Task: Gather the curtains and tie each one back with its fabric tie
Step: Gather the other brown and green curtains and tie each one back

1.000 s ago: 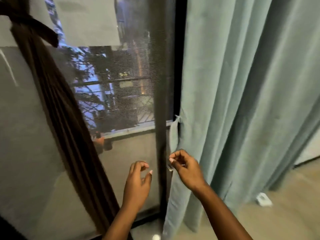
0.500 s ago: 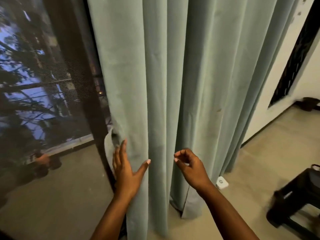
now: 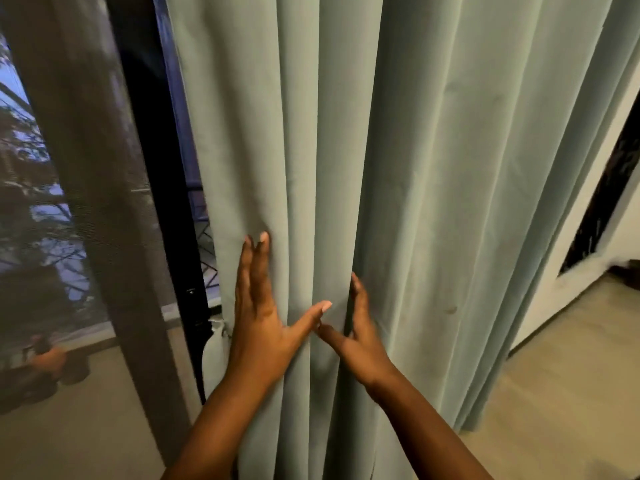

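A pale grey-green curtain (image 3: 398,168) hangs in long vertical folds, filling the middle and right of the view and reaching down toward the beige floor (image 3: 571,393). Its cloth looks matte and heavy, with a small dark spot low on one right-hand pleat. At its left edge, just beside the dark door frame (image 3: 162,202), a fabric tie (image 3: 213,351) of the same colour hangs down. The left hand (image 3: 263,323) lies flat on the curtain, fingers straight and together, thumb spread to the right. The right hand (image 3: 360,337) presses edge-on into a fold, fingers straight, its thumb touching the left thumb.
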